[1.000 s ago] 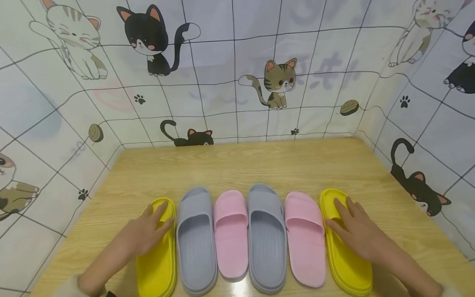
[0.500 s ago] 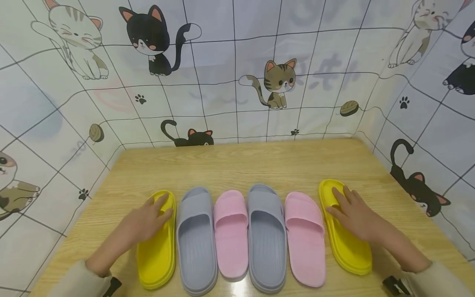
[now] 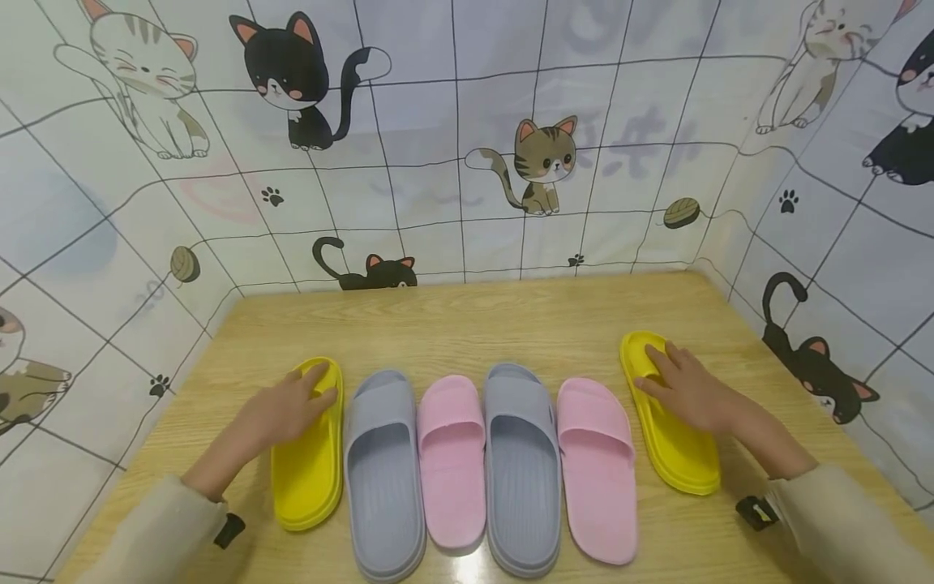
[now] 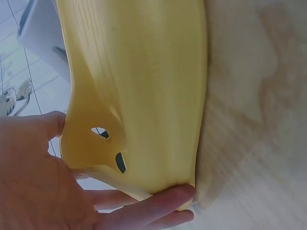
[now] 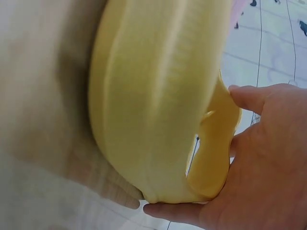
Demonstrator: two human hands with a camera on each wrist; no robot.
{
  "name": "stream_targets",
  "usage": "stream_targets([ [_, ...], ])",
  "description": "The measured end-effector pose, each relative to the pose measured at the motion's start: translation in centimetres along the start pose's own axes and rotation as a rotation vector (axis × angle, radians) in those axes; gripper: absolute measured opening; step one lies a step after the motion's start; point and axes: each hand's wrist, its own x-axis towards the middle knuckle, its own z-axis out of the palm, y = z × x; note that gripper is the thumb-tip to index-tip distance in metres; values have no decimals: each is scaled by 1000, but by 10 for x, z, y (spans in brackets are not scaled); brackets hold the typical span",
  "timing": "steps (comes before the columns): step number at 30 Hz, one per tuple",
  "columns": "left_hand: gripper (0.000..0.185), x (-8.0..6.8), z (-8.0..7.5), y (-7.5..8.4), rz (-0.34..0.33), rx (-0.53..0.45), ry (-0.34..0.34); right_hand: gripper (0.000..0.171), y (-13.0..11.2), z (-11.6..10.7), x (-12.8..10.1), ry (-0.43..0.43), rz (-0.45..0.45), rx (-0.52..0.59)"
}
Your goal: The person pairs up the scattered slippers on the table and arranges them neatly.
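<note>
Two yellow slippers lie at the ends of a row on a wooden table [image 3: 467,320]. My left hand [image 3: 292,408] lies over the strap of the left yellow slipper [image 3: 310,470]. In the left wrist view, thumb and fingers of the left hand [image 4: 43,177] clasp both sides of that slipper [image 4: 144,86]. My right hand [image 3: 682,389] covers the strap of the right yellow slipper [image 3: 679,450]. The right wrist view shows the right hand [image 5: 259,167] holding that slipper's front [image 5: 153,105] between thumb and fingers. Both yellow slippers sit farther back than the others.
Between the yellow pair stand a grey slipper [image 3: 383,474], a pink slipper [image 3: 451,462], a second grey slipper [image 3: 521,470] and a second pink slipper [image 3: 598,474], side by side. A cat-print cloth wall [image 3: 467,162] encloses the table on three sides.
Both hands have slid the yellow slippers away from me along the table, past the toes of the row. The grey and pink slippers have stayed put.
</note>
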Motion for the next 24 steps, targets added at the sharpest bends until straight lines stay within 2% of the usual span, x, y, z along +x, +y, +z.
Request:
stream_targets([
  [12, 73, 38, -11, -22, 29, -34, -37, 83, 20, -16, 32, -10, -11, 13],
  [19, 75, 58, -21, -30, 7, -97, -107, 75, 31, -24, 51, 15, -33, 25],
  [24, 78, 72, -29, -32, -10, -129, -144, 84, 39, -30, 65, 35, 10, 120],
])
